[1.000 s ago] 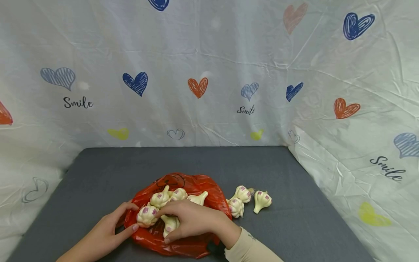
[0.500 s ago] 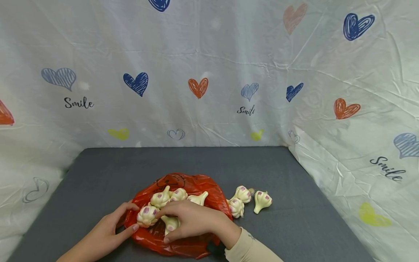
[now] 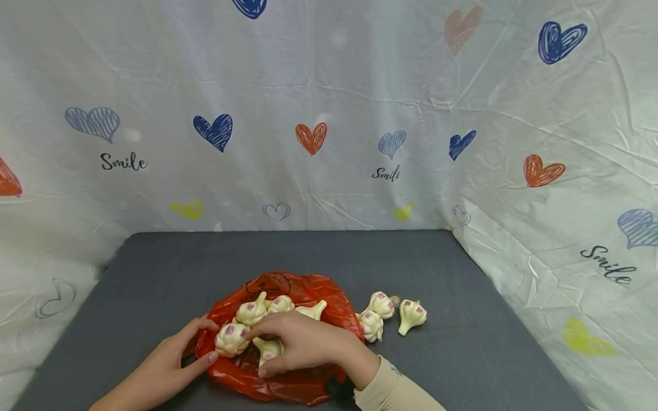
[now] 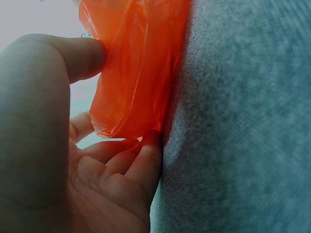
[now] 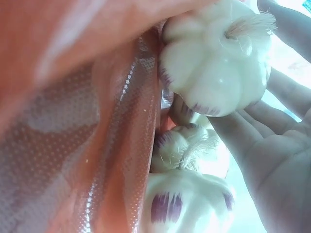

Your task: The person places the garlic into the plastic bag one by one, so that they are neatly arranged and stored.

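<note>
A crumpled red plastic bag (image 3: 336,297) lies spread on the dark table with several garlic bulbs in it. My left hand (image 3: 172,357) holds the bag's left side; in the left wrist view the thumb lies against the red plastic (image 4: 131,73) and the other fingers reach to its lower edge. Close to those fingertips sits a purple-streaked garlic bulb (image 3: 231,339). Over the bag, my right hand (image 3: 311,342) grips another garlic bulb (image 3: 268,349), partly hidden by the hand. The right wrist view shows this bulb (image 5: 218,68) against the fingers, with more bulbs below it.
Outside the bag, to its right, are three garlic bulbs: two (image 3: 380,304) (image 3: 371,325) close together by the bag and one (image 3: 412,315) apart. A white cloth (image 3: 339,188) printed with hearts hangs behind the table and down both sides.
Both hands stay almost where they were. The bag and the bulbs show no clear movement.
</note>
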`<state>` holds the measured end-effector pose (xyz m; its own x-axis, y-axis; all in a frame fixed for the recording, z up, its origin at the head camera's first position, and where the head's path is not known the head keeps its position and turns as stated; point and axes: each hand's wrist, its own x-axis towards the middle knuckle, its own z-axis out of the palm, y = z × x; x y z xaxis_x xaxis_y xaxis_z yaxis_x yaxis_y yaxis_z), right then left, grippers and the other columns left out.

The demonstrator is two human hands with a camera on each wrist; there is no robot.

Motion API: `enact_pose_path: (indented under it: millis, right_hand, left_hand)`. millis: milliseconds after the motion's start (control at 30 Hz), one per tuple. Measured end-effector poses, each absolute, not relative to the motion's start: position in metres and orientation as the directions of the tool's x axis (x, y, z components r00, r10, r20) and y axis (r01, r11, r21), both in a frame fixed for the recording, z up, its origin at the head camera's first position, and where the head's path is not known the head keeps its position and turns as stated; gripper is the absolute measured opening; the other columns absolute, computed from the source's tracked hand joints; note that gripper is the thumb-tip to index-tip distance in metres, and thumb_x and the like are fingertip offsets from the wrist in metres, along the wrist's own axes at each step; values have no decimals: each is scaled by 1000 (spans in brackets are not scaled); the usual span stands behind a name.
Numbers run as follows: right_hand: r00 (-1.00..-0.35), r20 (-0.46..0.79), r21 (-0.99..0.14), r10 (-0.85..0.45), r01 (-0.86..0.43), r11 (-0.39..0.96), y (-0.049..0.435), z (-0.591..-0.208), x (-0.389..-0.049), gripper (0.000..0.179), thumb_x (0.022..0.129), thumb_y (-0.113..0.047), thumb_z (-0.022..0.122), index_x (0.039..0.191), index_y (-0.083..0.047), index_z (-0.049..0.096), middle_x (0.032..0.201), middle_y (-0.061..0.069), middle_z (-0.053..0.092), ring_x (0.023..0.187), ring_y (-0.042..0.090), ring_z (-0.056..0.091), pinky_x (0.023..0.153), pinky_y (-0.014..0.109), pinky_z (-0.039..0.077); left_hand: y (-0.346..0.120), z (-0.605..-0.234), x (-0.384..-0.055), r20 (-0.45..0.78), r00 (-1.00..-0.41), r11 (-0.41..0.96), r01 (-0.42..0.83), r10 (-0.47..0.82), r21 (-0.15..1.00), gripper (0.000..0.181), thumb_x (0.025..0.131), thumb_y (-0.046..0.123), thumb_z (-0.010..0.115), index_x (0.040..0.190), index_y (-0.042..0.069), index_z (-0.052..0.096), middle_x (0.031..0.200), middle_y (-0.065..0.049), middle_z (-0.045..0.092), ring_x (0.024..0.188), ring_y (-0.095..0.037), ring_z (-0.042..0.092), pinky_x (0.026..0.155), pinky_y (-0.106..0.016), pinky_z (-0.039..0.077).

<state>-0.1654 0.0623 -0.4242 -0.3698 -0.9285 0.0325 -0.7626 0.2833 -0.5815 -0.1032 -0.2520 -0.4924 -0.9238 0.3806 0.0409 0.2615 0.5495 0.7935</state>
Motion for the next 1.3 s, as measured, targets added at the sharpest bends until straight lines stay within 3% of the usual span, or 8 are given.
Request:
enact_pose_path:
  millis: [467, 900, 1300]
  right_hand:
    - [-394, 48, -608, -918, -741, 286, 67, -420, -167, 53, 102, -35, 81, 149, -17, 65, 146, -10, 65, 128, 0, 61, 104, 17, 48]
    - [-428, 42, -621, -903, -719, 312, 78, -403, -169, 52, 103, -35, 81, 148, -14, 66, 136, -4, 69, 112, 6, 66, 94, 22, 55]
    - [-531, 96, -629, -842, -688, 362, 103, -382, -177, 53, 104, -39, 79, 150, -19, 64, 149, -6, 64, 130, 14, 65, 104, 35, 56]
  left_hand:
    - [-253, -493, -103, 41, -923, 559, 266, 382, 786, 40, 110, 36, 70, 140, 14, 55, 147, -14, 62, 137, -47, 59, 94, -38, 61]
    - [-252, -492, -104, 17, -930, 565, 238, 368, 790, 42, 109, 39, 71, 139, 15, 55, 148, -15, 61, 140, -50, 56, 95, -39, 60]
    - [-253, -493, -104, 18, -925, 559, 244, 379, 792, 42, 110, 36, 71, 140, 12, 54, 148, -18, 61, 138, -49, 58, 94, -40, 61]
